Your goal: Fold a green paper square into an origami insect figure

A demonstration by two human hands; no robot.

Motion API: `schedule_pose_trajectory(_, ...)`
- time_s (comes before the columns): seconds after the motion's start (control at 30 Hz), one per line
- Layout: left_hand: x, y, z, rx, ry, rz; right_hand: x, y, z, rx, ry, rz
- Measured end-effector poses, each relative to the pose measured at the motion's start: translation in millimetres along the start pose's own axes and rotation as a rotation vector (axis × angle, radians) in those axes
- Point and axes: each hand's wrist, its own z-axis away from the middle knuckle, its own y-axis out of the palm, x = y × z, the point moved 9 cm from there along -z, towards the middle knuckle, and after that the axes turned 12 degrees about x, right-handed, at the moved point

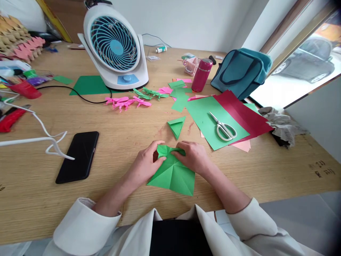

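Observation:
A creased green paper square [174, 176] lies on the wooden table in front of me, its far edge partly folded and curled up. My left hand [146, 160] pinches its far left corner between thumb and fingers. At the far right corner my right hand [193, 155] grips the same sheet, with the thumb pressing on the curled part. Just beyond my hands rests a small folded green triangle [177, 127]. Pink folded figures [128, 103] and green folded figures [150, 93] stand farther back.
White-handled scissors [225, 131] lie on green sheets [205, 113] and red sheets [239, 113] at the right. A black phone [78, 156] with a white cable is at the left. Behind are a fan [115, 48], a red bottle [201, 75] and a teal bag [241, 74].

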Motion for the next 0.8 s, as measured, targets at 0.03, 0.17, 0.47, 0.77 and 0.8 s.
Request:
schedule_pose_trajectory(0.03,1.8,-0.1,-0.6,0.005,0.002,0.022,-1.3,-1.8,0.3,-0.010,-0.013,-0.027)
schedule_pose_trajectory(0.17,13.6,-3.8,-4.9,0.016,0.013,0.245,-12.8,-12.4,1.3,-0.079,-0.083,-0.225)
schedule_pose_trajectory(0.47,22.4,-17.4,-7.0,-0.077,0.045,0.373,-60.9,-10.6,-7.3,-0.158,-0.040,-0.860)
schedule_pose_trajectory(0.77,16.9,-19.5,-7.6,-0.077,0.088,0.415,-61.4,-2.4,-10.8,-0.111,0.036,-1.162)
schedule_pose_trajectory(0.8,17.1,-19.3,-7.7,-0.077,0.088,0.418,-61.0,-2.2,-10.8,-0.110,0.036,-1.169)
